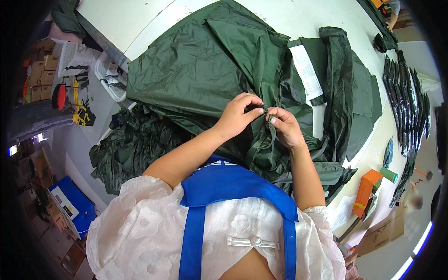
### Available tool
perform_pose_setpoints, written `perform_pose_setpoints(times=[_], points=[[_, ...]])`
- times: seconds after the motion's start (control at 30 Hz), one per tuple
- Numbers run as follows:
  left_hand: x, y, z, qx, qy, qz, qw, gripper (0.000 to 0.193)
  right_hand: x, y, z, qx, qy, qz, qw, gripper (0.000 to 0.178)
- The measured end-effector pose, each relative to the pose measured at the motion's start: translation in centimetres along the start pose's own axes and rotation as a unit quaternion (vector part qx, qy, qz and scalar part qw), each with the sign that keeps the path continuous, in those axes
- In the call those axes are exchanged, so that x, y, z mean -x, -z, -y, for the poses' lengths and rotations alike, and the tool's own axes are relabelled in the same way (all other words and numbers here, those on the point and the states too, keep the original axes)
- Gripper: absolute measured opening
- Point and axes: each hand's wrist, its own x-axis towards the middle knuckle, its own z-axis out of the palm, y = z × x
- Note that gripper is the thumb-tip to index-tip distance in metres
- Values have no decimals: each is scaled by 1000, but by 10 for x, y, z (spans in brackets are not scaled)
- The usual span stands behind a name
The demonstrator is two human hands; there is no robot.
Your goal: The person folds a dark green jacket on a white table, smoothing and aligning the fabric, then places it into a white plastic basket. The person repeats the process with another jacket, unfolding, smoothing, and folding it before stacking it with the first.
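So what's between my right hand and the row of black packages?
Dark green fabric, then a bare strip of white table, in the head view.

White tabletop (128, 21) seen across the upper middle, its left side bordered by a long grey strip (103, 43). Grey floor (95, 103) exposed beyond it. Brown cardboard boxes (46, 74) stacked at far left; a pale plastic crate (106, 77) placed just beside the table edge. A blue-and-white box (70, 205) set at lower left. Small bright patch (39, 137) noted there, window or lamp not determined. Brown cardboard (383, 234) observed lower right, near bright light strips (423, 238).
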Motion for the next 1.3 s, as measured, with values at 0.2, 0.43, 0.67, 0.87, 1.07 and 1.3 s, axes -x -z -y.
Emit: perform_pose_setpoints(times=[0.2,0.43,0.67,0.87,1.07,1.3], points=[[2,-3,-10,-153,-173,-92,969,16,2,-6,4,2,4,-22,1000,14],[-1,-1,-18,-69,-92,-32,993,26,4,-3,4,-8,-6,-16,1000,14],[-4,3,-23,-93,-149,-34,984,11,4,-2,10,39,39,-34,998,12],[-2,9,-39,-150,-229,-31,961,14,16,-22,91,424,9,-96,901,18],[0,8,-53,-199,-288,-38,936,18,15,-67,113,587,-6,-71,807,18],[0,10,-61,-240,-317,2,918,15,16,-78,106,662,61,-99,740,17]])
